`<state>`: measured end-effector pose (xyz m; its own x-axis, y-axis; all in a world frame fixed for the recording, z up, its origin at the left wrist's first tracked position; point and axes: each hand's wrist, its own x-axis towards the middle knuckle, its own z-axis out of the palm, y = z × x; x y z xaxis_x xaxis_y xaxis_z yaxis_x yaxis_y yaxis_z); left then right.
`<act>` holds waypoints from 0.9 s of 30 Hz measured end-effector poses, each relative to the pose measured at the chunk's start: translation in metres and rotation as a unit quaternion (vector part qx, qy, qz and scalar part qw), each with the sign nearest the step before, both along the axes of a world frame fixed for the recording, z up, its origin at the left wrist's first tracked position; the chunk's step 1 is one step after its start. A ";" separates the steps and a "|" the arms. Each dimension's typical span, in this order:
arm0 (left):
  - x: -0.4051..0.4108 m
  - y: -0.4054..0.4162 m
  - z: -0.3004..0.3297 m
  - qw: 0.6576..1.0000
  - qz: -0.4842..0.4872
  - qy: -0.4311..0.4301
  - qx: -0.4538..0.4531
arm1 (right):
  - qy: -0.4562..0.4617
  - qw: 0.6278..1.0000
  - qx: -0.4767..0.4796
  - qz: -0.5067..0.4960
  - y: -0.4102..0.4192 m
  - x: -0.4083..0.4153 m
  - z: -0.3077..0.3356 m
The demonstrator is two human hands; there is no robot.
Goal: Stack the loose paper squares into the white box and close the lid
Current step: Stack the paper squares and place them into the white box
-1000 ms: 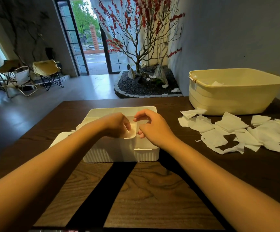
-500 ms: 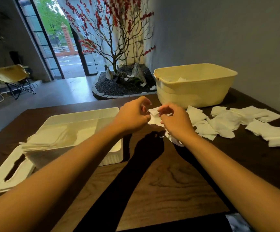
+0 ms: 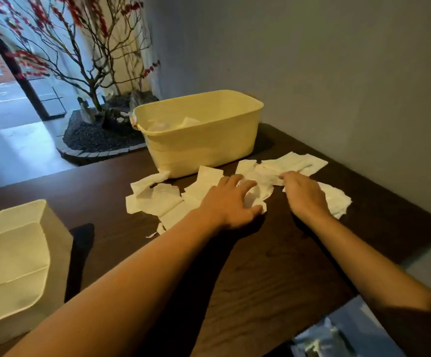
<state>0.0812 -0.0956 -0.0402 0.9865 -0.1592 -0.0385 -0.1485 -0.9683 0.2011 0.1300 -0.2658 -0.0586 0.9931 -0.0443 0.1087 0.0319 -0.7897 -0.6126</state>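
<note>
Counter (image 3: 273, 274): dark wood, running from the near edge to the grey wall on the right.
Yellow tub (image 3: 199, 140): at the far side of the counter, open-topped, with a few white scraps showing inside.
White box (image 3: 16, 258): at the near left edge, partly cut off by the frame, open, with white paper lying flat inside; well apart from the loose pile.
Paper squares (image 3: 155, 199): a loose, overlapping spread of white pieces just near the yellow tub, reaching from the middle of the counter toward the right wall.
Left hand (image 3: 231, 202): palm down on the middle of the pile, its fingers (image 3: 248, 188) curled around a crumpled piece of paper.
Right hand (image 3: 303, 193): palm down on the right part of the pile, fingertips pinching the edge of a sheet.
Red-blossomed tree (image 3: 80, 47): far left, beyond the counter, standing in a bed of dark gravel.
</note>
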 end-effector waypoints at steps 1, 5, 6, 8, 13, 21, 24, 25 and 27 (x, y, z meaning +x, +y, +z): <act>0.005 -0.004 -0.005 1.000 0.002 0.009 0.009 | 0.002 1.000 -0.002 0.017 0.000 0.002 -0.001; 0.018 -0.006 -0.015 0.999 0.007 0.017 0.033 | 0.007 0.991 0.075 0.113 0.002 0.012 -0.004; 0.018 -0.002 -0.013 1.000 0.003 0.015 0.020 | 0.000 0.986 0.114 0.121 0.004 0.016 -0.004; 0.014 0.009 -0.007 1.000 -0.002 0.001 0.003 | -0.055 0.984 0.135 0.098 0.010 0.027 -0.003; -0.002 0.048 0.001 0.992 0.086 -0.068 0.055 | 0.013 0.983 -0.171 0.073 0.019 0.061 -0.012; -0.029 0.113 -0.020 0.956 0.291 0.043 0.022 | 0.011 0.955 -0.231 0.184 0.051 0.033 -0.018; -0.042 0.113 -0.016 0.963 0.267 0.014 0.020 | -0.036 0.947 -0.208 0.241 0.076 0.003 -0.016; -0.044 0.114 -0.013 0.966 0.260 0.005 0.005 | -0.045 0.943 -0.187 0.271 0.086 -0.007 -0.016; -0.052 0.117 -0.005 0.963 0.261 -0.023 -0.065 | -0.026 0.935 -0.114 0.335 0.106 -0.029 -0.011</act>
<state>0.0297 0.0218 -0.0453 0.9335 0.3584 -0.0060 0.3402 -0.8806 0.3299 0.1013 -0.1597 -0.0698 0.7832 0.6155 0.0879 0.5905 -0.6921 -0.4150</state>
